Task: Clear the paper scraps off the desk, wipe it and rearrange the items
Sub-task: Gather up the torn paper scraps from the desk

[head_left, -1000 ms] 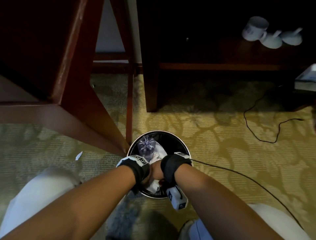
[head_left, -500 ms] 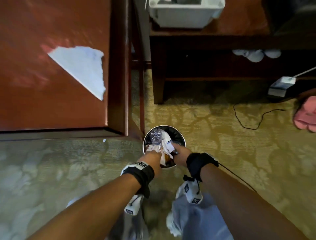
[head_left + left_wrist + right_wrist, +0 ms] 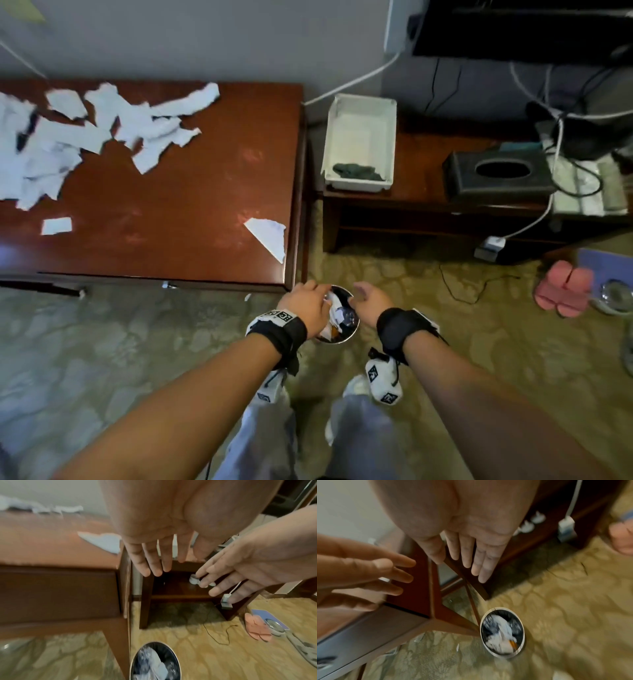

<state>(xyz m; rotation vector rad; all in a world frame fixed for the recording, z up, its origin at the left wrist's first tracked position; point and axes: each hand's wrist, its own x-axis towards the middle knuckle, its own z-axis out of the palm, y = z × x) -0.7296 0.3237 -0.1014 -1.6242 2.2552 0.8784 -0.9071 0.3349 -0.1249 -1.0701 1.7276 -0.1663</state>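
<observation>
1. Left hand (image 3: 305,305): fingers (image 3: 152,561) are straight and slightly apart, gripping nothing. It hangs over the left rim of the bin, just off the worktop's front-right corner.
2. Right hand (image 3: 371,303): same deal, fingers (image 3: 481,563) straight and spread with a bare palm, hovering over the bin's right side.
3. The bin (image 3: 357,322) stands on the carpet right beside the worktop leg. There's crumpled white paper in it plus something orange. Both wrist views are smeared, so I can't make out more than that.
4. Worktop (image 3: 178,212): there are paper scraps on it. A big pile (image 3: 102,130) is at the back left, a triangular scrap (image 3: 269,236) lies by the right edge, and a small rectangular scrap (image 3: 56,226) sits front left.
5. Further out on my right there's a low side table (image 3: 421,171). It has a white tray (image 3: 358,186) holding a dark cloth (image 3: 358,171) and a dark tissue box (image 3: 496,188). Pink slippers (image 3: 561,287) are on the carpet.
</observation>
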